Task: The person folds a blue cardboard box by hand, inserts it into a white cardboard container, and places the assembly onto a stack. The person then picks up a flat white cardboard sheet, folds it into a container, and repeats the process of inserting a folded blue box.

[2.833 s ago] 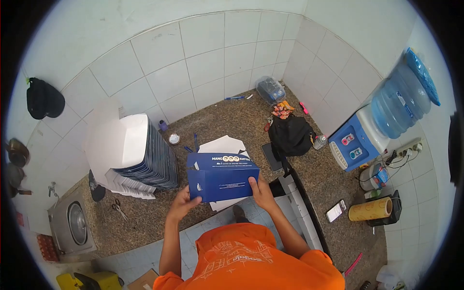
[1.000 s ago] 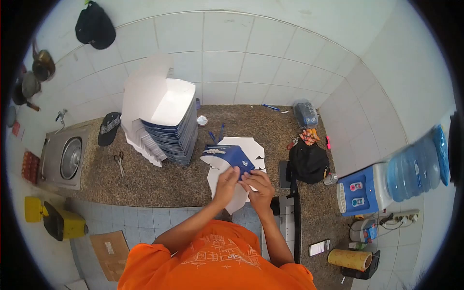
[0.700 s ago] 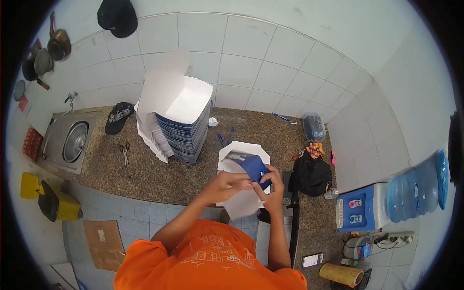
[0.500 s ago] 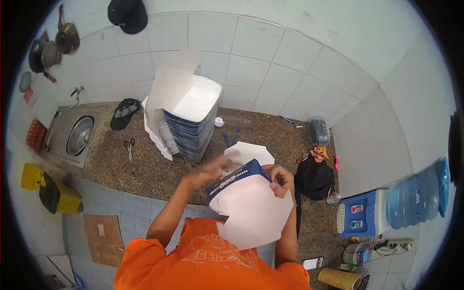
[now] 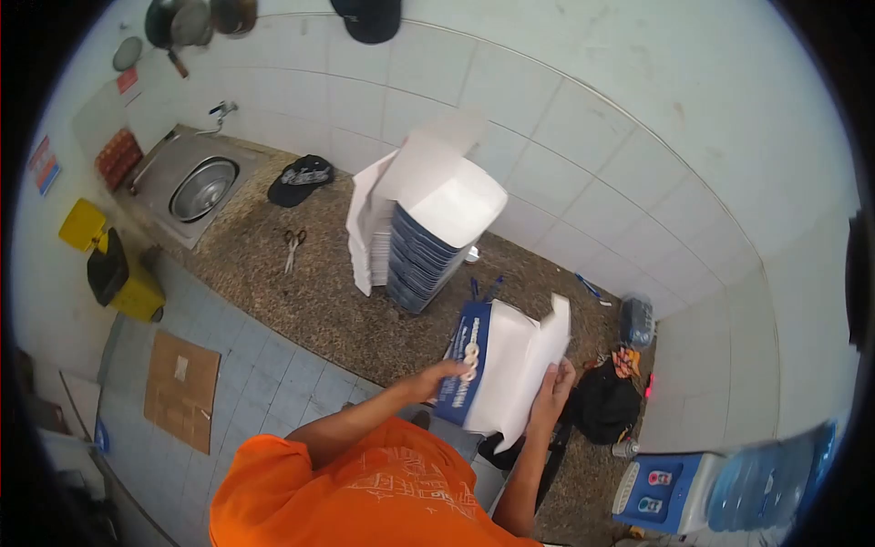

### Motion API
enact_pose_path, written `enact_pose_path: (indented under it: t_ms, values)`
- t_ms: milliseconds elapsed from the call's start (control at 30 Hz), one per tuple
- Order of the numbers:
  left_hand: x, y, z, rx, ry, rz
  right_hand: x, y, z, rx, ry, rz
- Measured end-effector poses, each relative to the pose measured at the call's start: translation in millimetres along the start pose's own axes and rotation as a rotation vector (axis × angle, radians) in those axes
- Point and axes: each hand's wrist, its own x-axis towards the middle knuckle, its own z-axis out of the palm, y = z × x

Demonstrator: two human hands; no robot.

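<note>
A paper food box [image 5: 510, 365], white inside with a blue printed side, is held in front of my orange shirt, above the counter's front edge. My left hand [image 5: 442, 378] grips its blue printed side, thumb on the outer face. On the opposite side, my right hand [image 5: 552, 390] holds the white wall or flap. One white flap stands up at the far corner. Beyond it rises a tall stack of nested blue-and-white boxes [image 5: 424, 264], their white lids [image 5: 369, 228] fanned out on the left.
On the granite counter [image 5: 328, 301] lie scissors [image 5: 293, 251], a black cap [image 5: 301, 180], blue pens [image 5: 488, 289] and a black bag [image 5: 604, 401]. A sink [image 5: 205, 190] is at left, a water dispenser [image 5: 665, 492] at right. Cardboard [image 5: 182, 387] lies on the floor.
The box has been turned, so its blue side now faces left and its inside shows. My left hand has come onto that side. The head view has shifted and tilted.
</note>
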Motion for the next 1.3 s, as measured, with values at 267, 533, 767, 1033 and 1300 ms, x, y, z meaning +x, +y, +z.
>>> enact_pose_path:
  t_ms: [267, 533, 767, 1033, 1300]
  values:
    - [2, 86, 96, 0.844, -0.058, 0.872, 33, -41, 19, 0.695, -0.162, 0.121]
    - [-9, 185, 82, 1.589, 0.351, 1.024, 154, -129, 64, -0.059, -0.507, -0.348]
    - [-13, 197, 17, 1.931, 0.71, 1.031, 239, -249, 187, -0.499, -0.758, -0.701]
    - [-12, 195, 28, 1.776, 0.862, 1.185, 285, -243, 236, -0.672, -0.847, -0.859]
    - [-11, 188, 38, 1.696, 1.011, 1.232, 277, -217, 255, -0.855, -0.701, -0.999]
